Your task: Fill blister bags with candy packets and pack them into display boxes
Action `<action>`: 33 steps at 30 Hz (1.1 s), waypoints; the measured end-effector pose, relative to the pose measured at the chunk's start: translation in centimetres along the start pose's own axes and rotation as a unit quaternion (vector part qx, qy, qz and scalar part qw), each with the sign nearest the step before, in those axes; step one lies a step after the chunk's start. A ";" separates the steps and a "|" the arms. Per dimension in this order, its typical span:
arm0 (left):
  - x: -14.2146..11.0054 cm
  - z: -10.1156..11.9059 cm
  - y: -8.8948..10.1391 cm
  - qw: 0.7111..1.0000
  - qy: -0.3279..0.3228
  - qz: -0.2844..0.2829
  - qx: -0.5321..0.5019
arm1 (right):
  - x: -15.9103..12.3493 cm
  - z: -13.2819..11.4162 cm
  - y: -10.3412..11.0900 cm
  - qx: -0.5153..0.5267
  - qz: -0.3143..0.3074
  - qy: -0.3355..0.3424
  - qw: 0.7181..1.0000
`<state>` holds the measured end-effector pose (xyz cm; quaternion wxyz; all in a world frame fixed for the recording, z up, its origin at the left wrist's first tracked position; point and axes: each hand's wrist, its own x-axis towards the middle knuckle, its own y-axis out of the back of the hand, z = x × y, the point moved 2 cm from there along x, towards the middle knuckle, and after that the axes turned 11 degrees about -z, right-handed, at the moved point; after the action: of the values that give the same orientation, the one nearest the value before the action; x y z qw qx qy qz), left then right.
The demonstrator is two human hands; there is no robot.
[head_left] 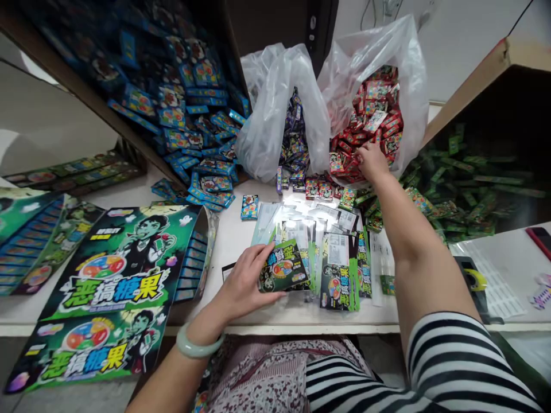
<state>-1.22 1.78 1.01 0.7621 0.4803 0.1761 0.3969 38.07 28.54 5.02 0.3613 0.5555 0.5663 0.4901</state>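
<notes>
My left hand [245,281] holds a black and green candy packet [284,267] between thumb and fingers, just above the table's front edge. Under and beside it lie several more black and green packets [338,281], some in clear sleeves with white labels. My right hand [370,160] reaches into an open clear plastic bag [408,63] full of small red candy boxes [376,103]. Its fingers are curled down onto the boxes, and what they pinch is hidden. Two red boxes [318,189] and a green box [346,198] lie near the bag's mouth.
Blue candy boxes [210,160] spill from a carton at left. Purple boxes [295,137] fill another plastic bag [262,115]. Green boxes [473,189] lie by the right carton [486,74]. Large printed display boxes [124,264] stand left; a tape dispenser [476,284] sits right.
</notes>
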 end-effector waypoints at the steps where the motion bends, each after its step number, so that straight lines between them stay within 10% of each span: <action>1: 0.0 -0.2 0.1 1.000 0.000 -0.002 0.000 | -0.4 0.1 0.2 0.016 0.006 0.016 1.000; 4: 0.2 -0.8 0.1 1.000 0.002 -0.011 -0.005 | -3.2 -0.4 0.3 0.181 0.007 0.021 0.983; 10: 0.6 -0.5 -0.1 1.000 -0.010 -0.013 -0.004 | -12.4 -4.8 -1.6 0.531 -0.132 -0.044 0.836; 13: 0.4 -0.2 -0.4 1.000 -0.006 -0.027 0.002 | -16.2 -6.5 -2.2 0.568 -0.156 -0.037 0.808; 21: 0.0 0.1 -0.9 0.999 -0.004 -0.044 0.019 | -20.3 -6.1 -3.3 0.549 -0.146 -0.068 0.820; 28: 0.3 0.3 -1.5 0.999 -0.023 -0.025 0.027 | -20.9 -6.5 -3.1 0.186 -0.102 -0.064 0.975; 33: 0.3 0.4 -1.7 0.999 -0.025 -0.031 0.017 | -20.4 -7.5 -3.0 0.197 -0.180 -0.078 0.961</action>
<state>-0.05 1.45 -0.25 0.7701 0.4969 0.1786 0.3580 32.58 7.61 1.33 0.3706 0.5409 0.7123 0.2505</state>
